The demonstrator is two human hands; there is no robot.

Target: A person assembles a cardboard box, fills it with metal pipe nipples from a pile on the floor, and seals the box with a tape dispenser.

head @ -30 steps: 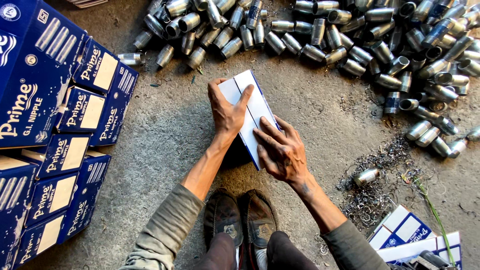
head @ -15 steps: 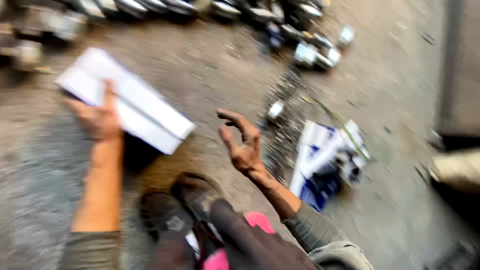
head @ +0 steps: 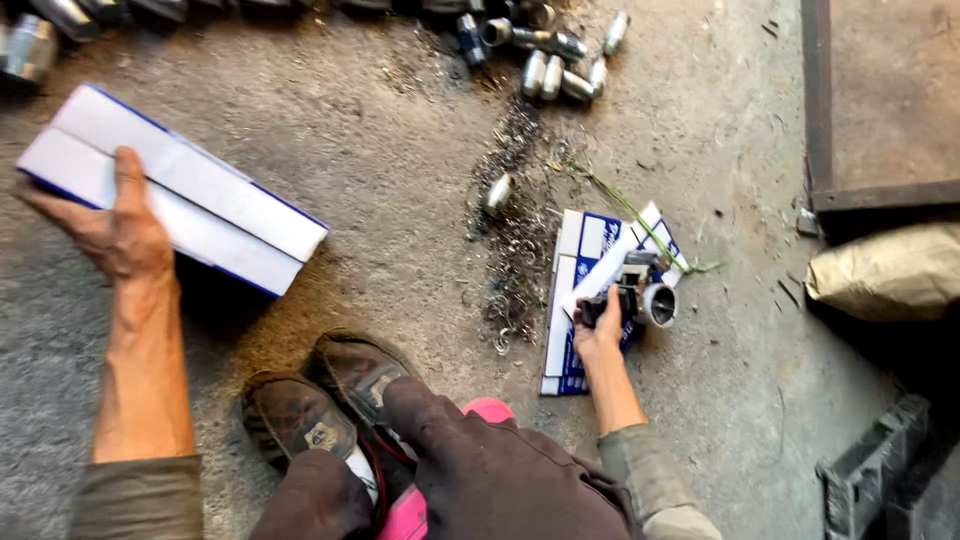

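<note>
We note the left hand (head: 125, 235) lying flat on a white, blue-edged cardboard box (head: 170, 190), fingers pressed together along its top, thumb extended; the box rests on the concrete floor (head: 400, 150). The right hand (head: 600, 325) closes its fingers around a dark tape dispenser (head: 630, 295), which sits over flattened blue-and-white cartons (head: 575, 300) well apart from the box. Metal shavings (head: 515, 230) lie just beside the cartons. Metal pipe fittings (head: 555, 70) cluster near the top edge. Our worn shoes (head: 330, 395) sit between both hands.
</note>
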